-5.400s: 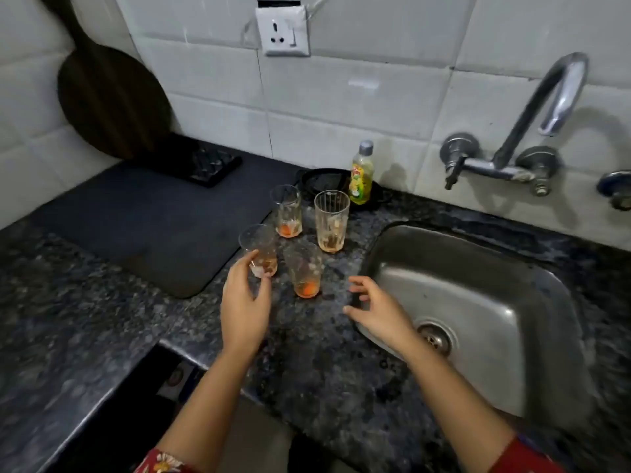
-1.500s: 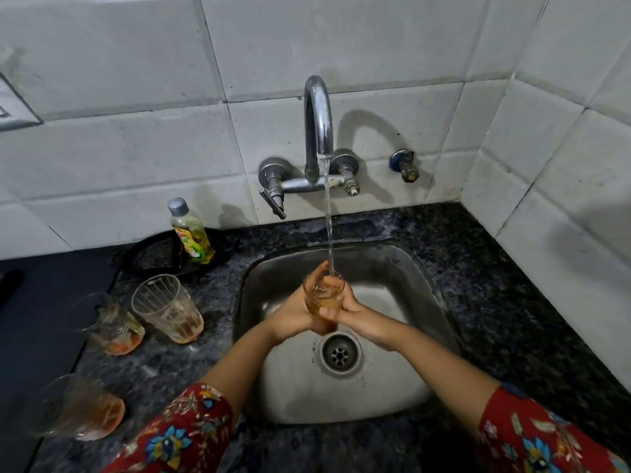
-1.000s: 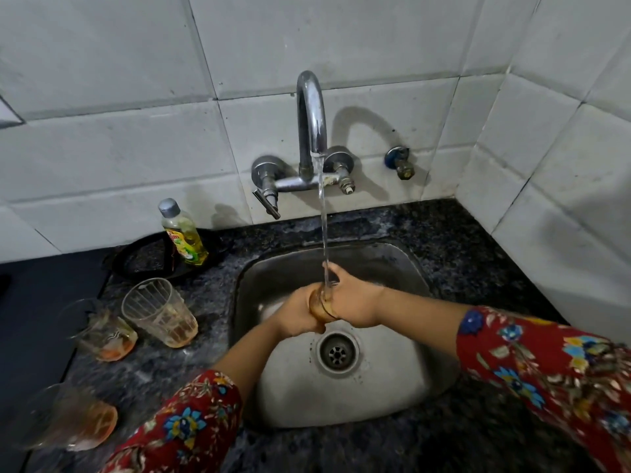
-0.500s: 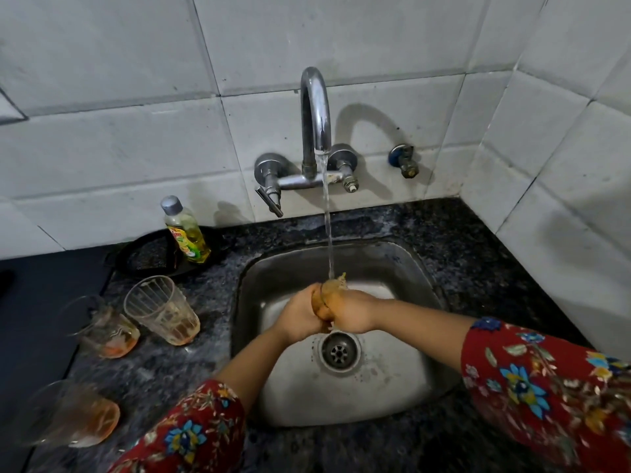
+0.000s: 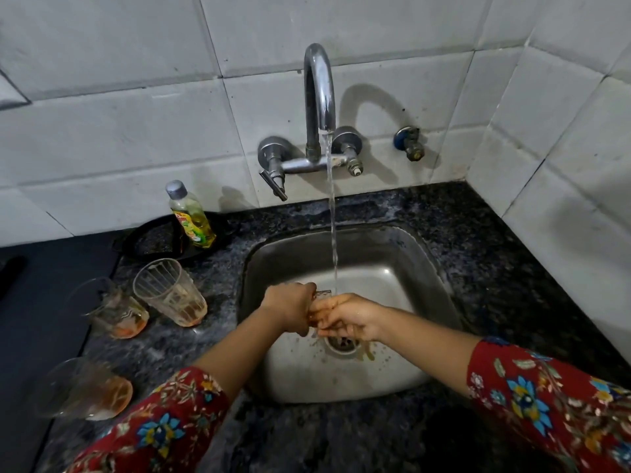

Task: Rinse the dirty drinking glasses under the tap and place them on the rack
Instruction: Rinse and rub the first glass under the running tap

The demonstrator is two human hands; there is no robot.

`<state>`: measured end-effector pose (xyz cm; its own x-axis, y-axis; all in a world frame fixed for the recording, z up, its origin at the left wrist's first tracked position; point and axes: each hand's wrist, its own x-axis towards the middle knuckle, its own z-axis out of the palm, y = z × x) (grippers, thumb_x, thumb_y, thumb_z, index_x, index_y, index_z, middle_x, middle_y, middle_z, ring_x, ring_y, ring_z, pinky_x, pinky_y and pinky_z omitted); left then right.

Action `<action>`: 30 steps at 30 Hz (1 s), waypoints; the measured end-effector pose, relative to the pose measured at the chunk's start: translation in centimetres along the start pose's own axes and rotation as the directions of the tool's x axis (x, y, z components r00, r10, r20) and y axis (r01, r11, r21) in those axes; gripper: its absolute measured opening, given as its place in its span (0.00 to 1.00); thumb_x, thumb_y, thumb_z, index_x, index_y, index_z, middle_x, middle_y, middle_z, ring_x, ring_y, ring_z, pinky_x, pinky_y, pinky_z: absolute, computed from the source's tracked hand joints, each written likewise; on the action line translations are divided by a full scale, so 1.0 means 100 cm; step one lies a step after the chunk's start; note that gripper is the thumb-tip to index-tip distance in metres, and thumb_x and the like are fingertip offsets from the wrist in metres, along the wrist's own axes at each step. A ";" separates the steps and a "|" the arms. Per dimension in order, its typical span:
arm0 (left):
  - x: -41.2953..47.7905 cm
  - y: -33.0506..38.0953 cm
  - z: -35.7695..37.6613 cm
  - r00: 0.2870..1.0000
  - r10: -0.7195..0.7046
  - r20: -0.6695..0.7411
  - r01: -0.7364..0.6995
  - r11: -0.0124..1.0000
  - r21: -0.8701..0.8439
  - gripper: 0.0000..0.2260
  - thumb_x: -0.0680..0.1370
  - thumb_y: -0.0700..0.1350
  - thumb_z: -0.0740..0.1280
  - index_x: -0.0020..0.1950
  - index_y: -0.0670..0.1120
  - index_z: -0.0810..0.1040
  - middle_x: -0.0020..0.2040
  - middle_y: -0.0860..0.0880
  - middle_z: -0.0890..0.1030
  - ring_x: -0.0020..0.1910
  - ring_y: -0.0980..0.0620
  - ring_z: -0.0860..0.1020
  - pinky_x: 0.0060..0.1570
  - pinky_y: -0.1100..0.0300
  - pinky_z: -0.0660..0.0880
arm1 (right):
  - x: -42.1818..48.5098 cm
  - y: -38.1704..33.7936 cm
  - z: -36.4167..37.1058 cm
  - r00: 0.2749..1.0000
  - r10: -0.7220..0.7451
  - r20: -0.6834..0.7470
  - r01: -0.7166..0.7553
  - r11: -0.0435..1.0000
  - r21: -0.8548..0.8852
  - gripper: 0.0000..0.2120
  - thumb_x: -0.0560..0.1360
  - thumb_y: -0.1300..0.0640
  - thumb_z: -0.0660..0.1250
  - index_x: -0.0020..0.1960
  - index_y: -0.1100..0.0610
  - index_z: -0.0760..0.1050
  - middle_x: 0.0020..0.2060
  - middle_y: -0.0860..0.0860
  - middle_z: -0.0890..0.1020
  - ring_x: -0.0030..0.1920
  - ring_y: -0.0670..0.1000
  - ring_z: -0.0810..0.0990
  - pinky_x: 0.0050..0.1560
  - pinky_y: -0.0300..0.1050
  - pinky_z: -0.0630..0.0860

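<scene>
- Arms: both forearms reach in from the near edge of the sink [image 5: 375,240] and meet over its basin, just above the drain [image 5: 341,343]; red floral sleeves [image 5: 532,397] cover the upper forearms.
- Left hand [image 5: 290,308]: knuckles up, fingers curled into a closed grip round one end of the glass [image 5: 322,296].
- Right hand [image 5: 351,319]: wet, fingers bent over the other end of the same glass, holding it from the sink's right side.
- Held glass: lies roughly on its side between the two hands, inside the sink and mostly hidden by them; its contents cannot be made out.
- Tap [image 5: 319,97]: one, on the wall behind the sink; its water stream [image 5: 331,216] falls where glass and right hand meet.
- Glasses: four in all. One is held; three dirty glasses stand on the counter [image 5: 495,268] left of the sink: nearest [image 5: 170,291], middle [image 5: 116,312], farthest and nearest the camera [image 5: 82,387], each with orange residue at the bottom.
- Bottle [image 5: 191,215]: one, behind the sink's left corner, standing on a black dish [image 5: 153,238].
</scene>
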<state>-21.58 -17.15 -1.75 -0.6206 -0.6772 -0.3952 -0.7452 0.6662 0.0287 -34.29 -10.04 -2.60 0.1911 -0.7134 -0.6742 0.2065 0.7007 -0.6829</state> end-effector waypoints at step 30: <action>0.034 -0.009 0.006 0.940 0.241 -0.240 -0.331 0.481 -0.812 0.27 0.62 0.47 0.76 0.60 0.50 0.76 0.58 0.50 0.79 0.59 0.54 0.78 0.61 0.60 0.73 | -0.015 -0.058 -0.025 0.929 -0.215 0.303 0.186 -0.436 -0.880 0.09 0.77 0.60 0.60 0.53 0.57 0.77 0.50 0.54 0.80 0.49 0.54 0.78 0.45 0.47 0.74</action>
<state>-22.87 -19.86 -3.72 -0.8220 -0.5509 -0.1440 -0.3511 0.2912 0.8899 -38.14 -13.04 1.65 0.4237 -0.8155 -0.3942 -0.8993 -0.4308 -0.0754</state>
